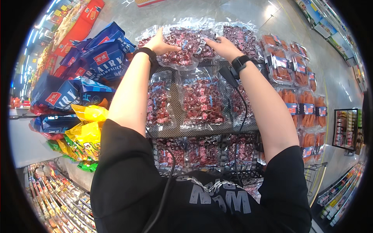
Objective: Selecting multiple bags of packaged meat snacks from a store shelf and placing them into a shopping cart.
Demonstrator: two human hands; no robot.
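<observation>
A clear plastic bag of small dark red wrapped snacks (182,43) lies at the far end of a dark mesh shelf, among similar bags. My left hand (158,43) grips its left side, thumb stretched across the front and the other fingers partly hidden. On the right side, my right hand (224,47) holds the same bag with its thumb on the plastic. A second bag of the red snacks (203,99) lies flat nearer to me. Another bag (239,40) is just beyond my right hand.
Blue snack bags (103,58) and yellow bags (87,134) crowd the left side. Clear boxes of orange-brown food (301,103) are stacked at the right. Black cables (245,112) hang over the mesh shelf (175,93). A lower row of red snack bags (202,151) sits close to my body.
</observation>
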